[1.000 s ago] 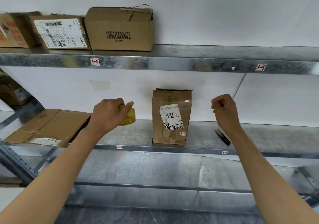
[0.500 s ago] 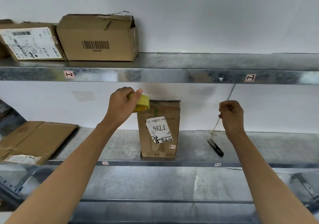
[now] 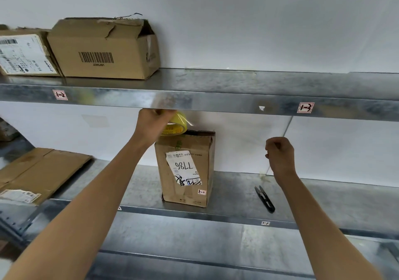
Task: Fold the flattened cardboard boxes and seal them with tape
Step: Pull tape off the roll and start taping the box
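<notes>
Two hands were up: the left hand (image 3: 151, 126) gripped a yellow roll of packing tape (image 3: 176, 126) at 12 o'clock of the upright brown cardboard box (image 3: 185, 171) on the steel shelf (image 3: 237, 193); the right hand (image 3: 280, 155), at 3 o'clock, was clenched, contents unclear. Slack tape could stick to itself.

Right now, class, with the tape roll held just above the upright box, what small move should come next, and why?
Probably lower the tape roll in the left hand onto the upright box and press the strip down. The roll hovers just above its top and a loose clear strip gleams off it; whether the curled right hand pinches its end is unclear.
</notes>
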